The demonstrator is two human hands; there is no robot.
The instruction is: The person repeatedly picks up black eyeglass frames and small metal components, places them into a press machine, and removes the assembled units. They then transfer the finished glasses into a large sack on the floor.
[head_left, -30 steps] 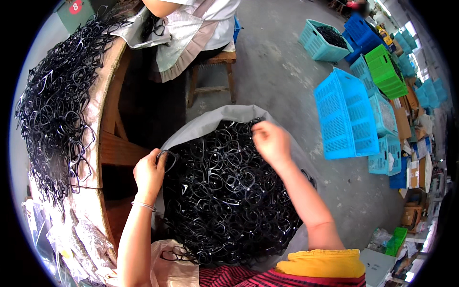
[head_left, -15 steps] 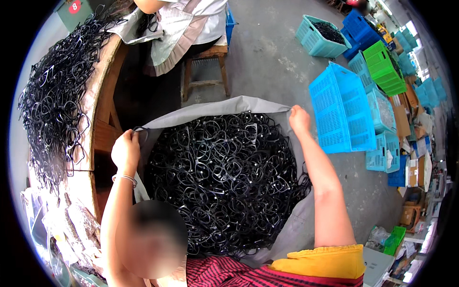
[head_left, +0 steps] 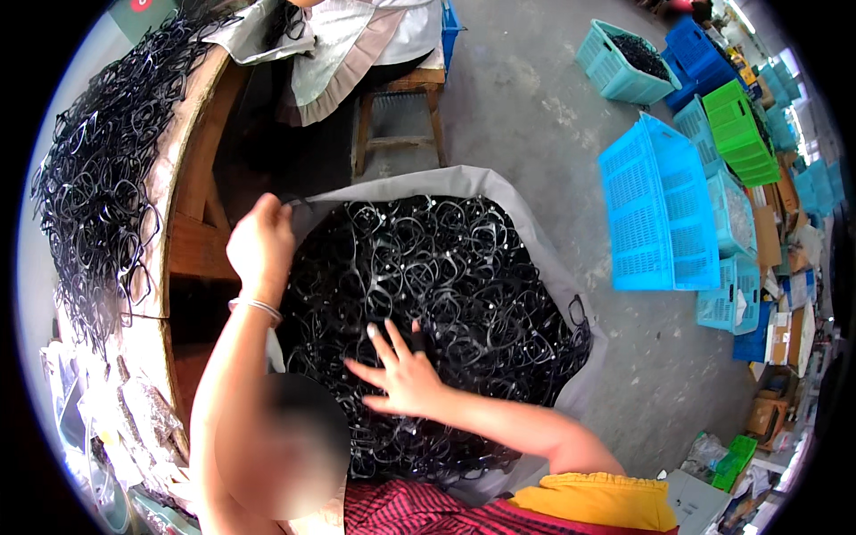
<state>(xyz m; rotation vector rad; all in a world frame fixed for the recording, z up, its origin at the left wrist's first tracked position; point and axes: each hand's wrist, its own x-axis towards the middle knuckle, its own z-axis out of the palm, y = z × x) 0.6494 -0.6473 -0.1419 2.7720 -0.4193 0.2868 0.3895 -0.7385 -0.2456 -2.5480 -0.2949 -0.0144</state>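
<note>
A large grey cloth sack stands wide-mouthed in front of me, filled with a heap of black eyeglass frames. My left hand is closed on the sack's rim at its far left side. Over the near middle of the heap, my right hand has its fingers spread, palm down, and grips nothing. Whether it presses on the frames or hovers just above them I cannot tell. One frame sticks up along the sack's right edge.
Left of me a wooden table carries another pile of black eyeglass frames. A person in an apron sits beyond on a wooden stool. To the right stand a bright blue crate, a green crate and several other crates.
My right hand has let go of the sack's right rim and moved left onto the frames with fingers spread. The left hand still grips the rim, slightly farther up and right.
</note>
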